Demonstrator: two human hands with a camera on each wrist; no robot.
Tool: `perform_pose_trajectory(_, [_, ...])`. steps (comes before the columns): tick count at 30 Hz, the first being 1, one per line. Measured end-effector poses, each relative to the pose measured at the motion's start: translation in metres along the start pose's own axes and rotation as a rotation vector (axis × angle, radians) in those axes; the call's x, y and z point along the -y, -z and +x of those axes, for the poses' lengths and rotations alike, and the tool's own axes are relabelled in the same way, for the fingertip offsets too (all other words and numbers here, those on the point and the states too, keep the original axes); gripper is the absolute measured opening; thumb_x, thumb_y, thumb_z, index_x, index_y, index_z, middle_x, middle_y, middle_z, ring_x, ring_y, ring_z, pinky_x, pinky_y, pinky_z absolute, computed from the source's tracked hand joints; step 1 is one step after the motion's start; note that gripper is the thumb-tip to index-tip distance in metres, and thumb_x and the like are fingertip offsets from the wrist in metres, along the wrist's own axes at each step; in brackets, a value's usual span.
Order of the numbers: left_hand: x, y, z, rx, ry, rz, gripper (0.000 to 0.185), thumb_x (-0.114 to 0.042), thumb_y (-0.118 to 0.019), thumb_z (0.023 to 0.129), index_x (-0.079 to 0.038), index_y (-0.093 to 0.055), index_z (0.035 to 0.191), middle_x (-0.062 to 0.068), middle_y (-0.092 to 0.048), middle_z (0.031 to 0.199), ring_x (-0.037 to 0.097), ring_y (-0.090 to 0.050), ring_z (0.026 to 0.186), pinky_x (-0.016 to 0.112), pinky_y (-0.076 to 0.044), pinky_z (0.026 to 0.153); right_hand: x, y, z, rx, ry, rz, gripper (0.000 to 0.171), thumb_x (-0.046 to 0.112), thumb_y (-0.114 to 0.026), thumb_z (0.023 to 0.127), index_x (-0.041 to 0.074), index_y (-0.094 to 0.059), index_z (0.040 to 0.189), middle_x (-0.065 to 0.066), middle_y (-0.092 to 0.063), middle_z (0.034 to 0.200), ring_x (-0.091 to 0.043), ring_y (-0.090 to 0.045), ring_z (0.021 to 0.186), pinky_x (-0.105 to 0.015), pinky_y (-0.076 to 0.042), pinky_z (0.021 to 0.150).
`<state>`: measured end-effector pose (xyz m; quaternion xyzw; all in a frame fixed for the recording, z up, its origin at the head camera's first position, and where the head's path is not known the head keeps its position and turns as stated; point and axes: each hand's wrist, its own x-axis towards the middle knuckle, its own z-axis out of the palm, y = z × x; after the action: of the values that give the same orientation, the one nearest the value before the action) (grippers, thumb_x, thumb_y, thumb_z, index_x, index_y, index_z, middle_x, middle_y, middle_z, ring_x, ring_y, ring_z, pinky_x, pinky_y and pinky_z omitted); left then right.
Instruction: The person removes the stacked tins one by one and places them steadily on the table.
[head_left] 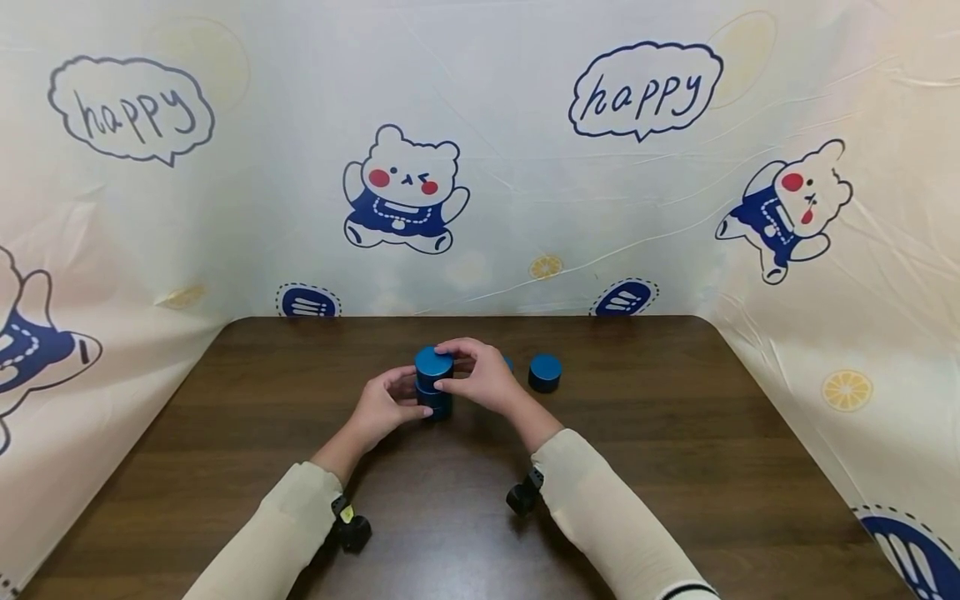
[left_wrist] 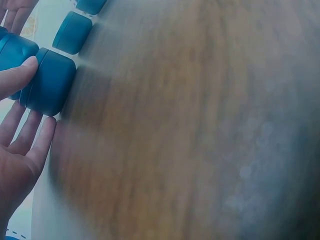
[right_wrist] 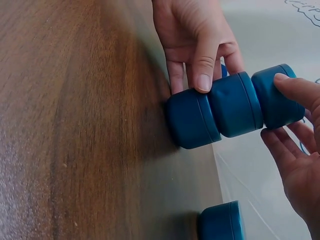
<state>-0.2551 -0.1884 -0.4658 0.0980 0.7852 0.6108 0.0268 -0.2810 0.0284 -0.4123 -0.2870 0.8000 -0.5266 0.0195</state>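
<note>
Mid-table, three-high stack of short blue plastic cylinders, left hand pinching the lower ones, right hand gripping the top one, probably off-centre, so easily toppled by a nudge.

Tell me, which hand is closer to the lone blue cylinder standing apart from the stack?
Right. The right hand grips the stack's top just beside the lone blue cylinder; the left hand holds the stack lower down, on its far side.
</note>
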Motion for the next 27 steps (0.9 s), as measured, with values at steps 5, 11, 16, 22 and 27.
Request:
perform_pose_trajectory(5, [-0.001, -0.001, 0.001, -0.008, 0.013, -0.001, 0.065, 0.001, -0.082, 0.076, -0.006, -0.054, 0.134, 0.018, -0.060, 0.129, 0.034, -0.059, 0.115, 0.038, -0.053, 0.090, 0.000, 0.004, -0.003, -0.024, 0.013, 0.012, 0.043, 0.013, -0.080, 0.082, 0.013, -0.065, 0.122, -0.002, -0.061, 0.125, -0.018, -0.061, 0.111, -0.031, -0.051, 0.093])
perform_pose_trajectory(11, [-0.002, -0.002, 0.000, -0.011, 0.015, 0.002, 0.064, 0.000, -0.082, 0.075, -0.008, -0.056, 0.133, 0.017, -0.060, 0.129, 0.033, -0.059, 0.116, 0.038, -0.053, 0.090, 0.001, 0.008, -0.007, -0.041, 0.022, 0.045, 0.043, 0.012, -0.080, 0.081, 0.011, -0.065, 0.122, -0.004, -0.061, 0.126, -0.021, -0.061, 0.111, -0.037, -0.051, 0.095])
perform_pose_trajectory(16, [-0.001, -0.002, 0.000, -0.004, 0.012, 0.007, 0.064, 0.000, -0.082, 0.076, -0.009, -0.056, 0.134, 0.017, -0.059, 0.130, 0.034, -0.057, 0.117, 0.040, -0.052, 0.091, 0.000, 0.010, -0.010, -0.053, 0.022, 0.054, 0.043, 0.011, -0.080, 0.081, 0.011, -0.066, 0.122, -0.004, -0.061, 0.126, -0.022, -0.061, 0.112, -0.040, -0.050, 0.096])
perform_pose_trajectory(22, [-0.015, -0.003, -0.004, 0.008, 0.017, -0.006, 0.063, 0.005, -0.079, 0.077, -0.004, -0.054, 0.135, 0.021, -0.057, 0.132, 0.039, -0.055, 0.120, 0.046, -0.049, 0.094, 0.003, 0.014, -0.015, -0.071, 0.010, 0.071, 0.043, 0.010, -0.080, 0.081, 0.012, -0.066, 0.122, -0.004, -0.060, 0.128, -0.024, -0.061, 0.112, -0.038, -0.050, 0.096])
perform_pose_trajectory(27, [-0.020, -0.003, -0.007, 0.013, 0.018, -0.006, 0.062, 0.006, -0.078, 0.078, -0.003, -0.054, 0.134, 0.022, -0.057, 0.132, 0.040, -0.054, 0.121, 0.048, -0.048, 0.095, 0.002, 0.019, -0.020, -0.085, -0.008, 0.060, 0.043, 0.013, -0.080, 0.082, 0.014, -0.066, 0.122, -0.003, -0.060, 0.129, -0.024, -0.060, 0.112, -0.041, -0.049, 0.097])
